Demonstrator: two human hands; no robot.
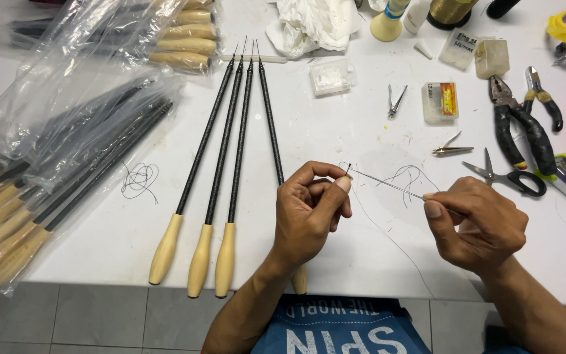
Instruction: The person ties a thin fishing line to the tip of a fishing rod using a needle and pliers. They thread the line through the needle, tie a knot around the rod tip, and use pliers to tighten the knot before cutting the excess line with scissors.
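Far left of the bench point(361, 131): clear bags of rods point(80, 151), black shafts with pale wooden handles, bagged and untouched as far as I can tell.

Next, four loose rods point(230, 157) lie side by side. Handles point toward you, thin tips away and converging near the top; the long axis runs roughly near-to-far with a slight lean. The rightmost one's handle is partly hidden under your left wrist.

Your left hand point(309, 213): grip pressed together, thumb and forefinger pinching the small dark end of the thin wire piece point(388, 185).

That piece sits above the bench between your hands. Its long axis is near horizontal, left end slightly higher, running down-right into your right hand point(476, 226), where the grip is closed on its other end. Fine thread point(407, 176) loops loose around it (can't tell if it's threaded or wrapped yet).

Judgement: fitting is mid-way at best, with the piece in hand and not on any rod.

Right side: scissors point(509, 177) and pliers point(525, 128), both idle.
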